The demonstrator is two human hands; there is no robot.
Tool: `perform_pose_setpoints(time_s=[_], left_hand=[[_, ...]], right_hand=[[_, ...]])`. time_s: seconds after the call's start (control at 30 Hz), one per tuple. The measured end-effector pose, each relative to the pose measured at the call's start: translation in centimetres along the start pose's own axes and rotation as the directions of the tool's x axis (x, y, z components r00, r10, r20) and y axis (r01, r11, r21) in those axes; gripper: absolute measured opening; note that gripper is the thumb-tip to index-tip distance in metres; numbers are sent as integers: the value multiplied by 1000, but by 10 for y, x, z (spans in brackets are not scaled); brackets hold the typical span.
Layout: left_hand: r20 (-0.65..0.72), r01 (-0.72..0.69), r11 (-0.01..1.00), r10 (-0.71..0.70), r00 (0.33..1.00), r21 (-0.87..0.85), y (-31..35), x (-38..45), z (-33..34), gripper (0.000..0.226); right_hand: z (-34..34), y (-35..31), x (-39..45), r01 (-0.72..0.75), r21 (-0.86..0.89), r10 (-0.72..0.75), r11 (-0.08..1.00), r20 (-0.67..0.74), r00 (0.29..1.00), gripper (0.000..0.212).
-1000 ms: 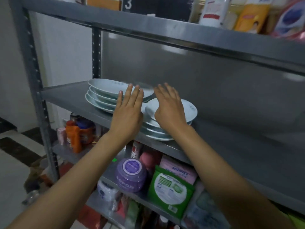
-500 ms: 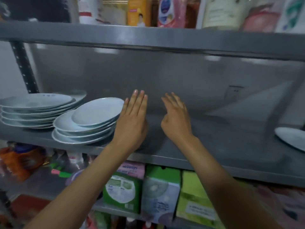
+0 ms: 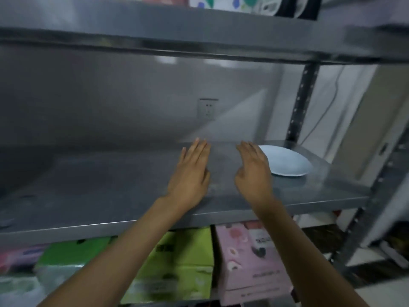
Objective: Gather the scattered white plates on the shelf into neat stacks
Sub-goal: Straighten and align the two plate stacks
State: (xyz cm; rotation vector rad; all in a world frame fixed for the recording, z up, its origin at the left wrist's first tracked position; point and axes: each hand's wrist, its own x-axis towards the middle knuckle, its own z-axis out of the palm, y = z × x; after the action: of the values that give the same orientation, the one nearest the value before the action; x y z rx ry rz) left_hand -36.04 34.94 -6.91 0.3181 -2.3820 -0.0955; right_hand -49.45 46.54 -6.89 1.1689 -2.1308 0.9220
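1. my left hand (image 3: 190, 173) and right hand (image 3: 254, 171) hover flat over the metal shelf (image 3: 110, 196), fingers straight and spread loosely, nothing held in either.
2. one white plate (image 3: 287, 161) lies alone near the shelf's right end, just beyond my right hand; whether the fingertips touch its rim i cannot tell.
3. i judge it to be glazed ceramic: stiff, fairly heavy for its size, slick and quick to chip against steel.
4. i would take it at the near rim, thumb on top and fingers slid under the lip, and lift instead of dragging.
5. the risk i see is it skating on the smooth shelf toward the open right edge by the upright post (image 3: 298, 103).
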Motion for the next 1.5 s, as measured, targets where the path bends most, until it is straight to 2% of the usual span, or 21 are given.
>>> perform_pose_setpoints(time_s=[0.2, 0.4, 0.53, 0.63, 0.7, 0.83, 0.93, 1.07, 1.17, 1.3, 1.4, 1.5], left_hand=[[98, 13, 994, -2, 995, -113, 57, 44, 74, 64], [161, -30, 979, 64, 985, -203, 81, 76, 122, 57], [155, -76, 984, 101, 983, -162, 82, 95, 139, 47], [124, -117, 977, 140, 982, -176, 82, 100, 146, 29], [133, -72, 980, 98, 986, -188, 80, 100, 148, 17], [183, -21, 994, 40, 982, -109, 82, 100, 146, 21], [169, 5, 992, 16, 986, -126, 88, 97, 141, 22], [92, 74, 970, -54, 994, -233, 89, 92, 131, 28], [-38, 43, 959, -55, 998, -280, 83, 88, 118, 15], [-173, 0, 965, -47, 984, -262, 61, 70, 92, 8], [-262, 11, 964, -84, 961, -267, 39, 53, 60, 10], [-343, -7, 980, -63, 937, -200, 20, 36, 18, 5]], right_hand=[[-37, 92, -10, -134, -50, 133, 990, -9, 991, 62], [-53, 132, -16, -301, -54, 299, 952, -43, 953, 62], [-48, 135, -16, -263, -39, 261, 964, -48, 964, 63], [-46, 138, -18, -256, -47, 253, 965, -62, 965, 61], [-44, 140, -19, -251, -49, 247, 967, -75, 966, 60], [-43, 140, -19, -261, -47, 256, 964, -93, 962, 59], [-45, 139, -21, -267, -11, 265, 964, -105, 959, 59], [-53, 133, -21, -226, 32, 229, 974, -135, 964, 57], [-57, 130, -21, -152, 6, 152, 988, -75, 986, 57], [-56, 107, -14, -97, 2, 97, 995, -68, 993, 60], [-50, 71, -2, 7, 67, 0, 998, -95, 996, 62], [-37, 26, 8, 99, 150, -84, 984, -107, 991, 63]])
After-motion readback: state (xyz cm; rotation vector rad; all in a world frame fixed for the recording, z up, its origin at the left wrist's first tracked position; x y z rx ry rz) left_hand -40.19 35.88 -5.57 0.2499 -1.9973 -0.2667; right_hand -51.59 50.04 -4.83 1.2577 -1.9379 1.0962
